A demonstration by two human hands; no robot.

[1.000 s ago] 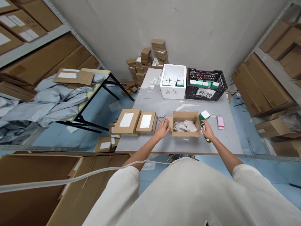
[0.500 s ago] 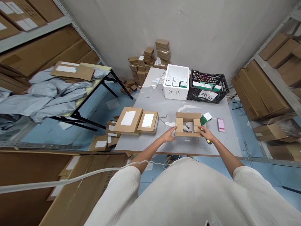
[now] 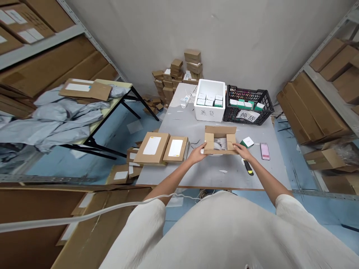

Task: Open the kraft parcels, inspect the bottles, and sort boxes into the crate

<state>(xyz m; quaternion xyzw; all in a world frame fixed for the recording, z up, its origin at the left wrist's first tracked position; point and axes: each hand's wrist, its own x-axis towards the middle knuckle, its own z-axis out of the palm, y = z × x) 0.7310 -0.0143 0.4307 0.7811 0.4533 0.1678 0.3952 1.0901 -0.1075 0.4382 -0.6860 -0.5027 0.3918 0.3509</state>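
Observation:
An opened cardboard box (image 3: 220, 130) with its flaps up is between my two hands, over the table. Grey-white packing material (image 3: 220, 143) shows inside it. My left hand (image 3: 198, 153) grips the box's left near corner, and my right hand (image 3: 241, 150) grips the right near corner. Just beyond my right hand stands a small green and white box (image 3: 247, 142). A black and yellow utility knife (image 3: 248, 167) lies on the table by my right wrist. Farther right is a pink rectangular item (image 3: 264, 151), blurred in the picture.
On the grey table (image 3: 179, 123), a white foam bin (image 3: 210, 114) and black crate (image 3: 246, 116) hold small boxes. Two labelled cartons (image 3: 153, 147) lie left. A white cable (image 3: 112, 206) crosses low in front. Shelves with cartons (image 3: 311, 108) flank both sides.
Both hands have moved the cardboard box slightly left and away from me, tilting it. More of the utility knife now shows beside my right wrist.

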